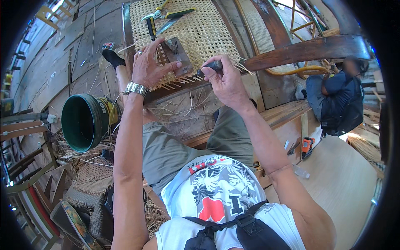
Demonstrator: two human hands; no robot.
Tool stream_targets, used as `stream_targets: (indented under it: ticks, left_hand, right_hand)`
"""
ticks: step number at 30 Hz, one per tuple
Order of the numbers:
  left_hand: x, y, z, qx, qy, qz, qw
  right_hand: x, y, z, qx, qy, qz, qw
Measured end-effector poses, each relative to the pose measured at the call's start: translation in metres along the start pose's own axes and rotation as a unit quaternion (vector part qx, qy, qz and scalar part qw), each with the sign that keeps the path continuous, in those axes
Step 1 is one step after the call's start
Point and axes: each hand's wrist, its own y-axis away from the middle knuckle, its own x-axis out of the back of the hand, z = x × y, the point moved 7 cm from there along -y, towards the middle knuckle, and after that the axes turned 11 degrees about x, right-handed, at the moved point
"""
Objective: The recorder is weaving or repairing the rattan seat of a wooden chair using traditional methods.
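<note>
Green bucket (83, 123) lies tipped beside the left hand's (150, 66) arm.

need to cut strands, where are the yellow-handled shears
In the head view, the yellow-handled shears lie on the woven cane panel, top centre, beyond the left hand.

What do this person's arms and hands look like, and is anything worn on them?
Both forearms are bare, with no sleeves reaching them and no gloves. The left hand has a silver metal-link watch at the wrist and a ring on one finger. The right hand shows no watch, band or ring.
</note>
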Motion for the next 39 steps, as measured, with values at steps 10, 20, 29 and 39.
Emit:
stream_targets:
  ticks: [10, 20, 29, 39]
  left_hand:
    - [0.001, 0.000, 0.006, -0.007, -0.036, -0.011, 0.999]
    - [-0.002, 0.001, 0.004, -0.018, -0.028, -0.006, 0.999]
    - [0.001, 0.001, -0.004, -0.003, -0.010, -0.007, 1.000]
    - [-0.011, -0.003, -0.005, -0.002, -0.026, 0.000, 1.000]
  right_hand:
    - [-0.014, -0.015, -0.023, 0.130, 0.088, -0.039, 0.987]
    - [-0.001, -0.053, -0.027, 0.114, 0.060, -0.094, 0.987]
    - [0.032, -0.120, -0.117, 0.318, 0.081, 0.109, 0.938]
    - [-0.048, -0.106, -0.016, 0.203, 0.133, 0.022, 0.970]
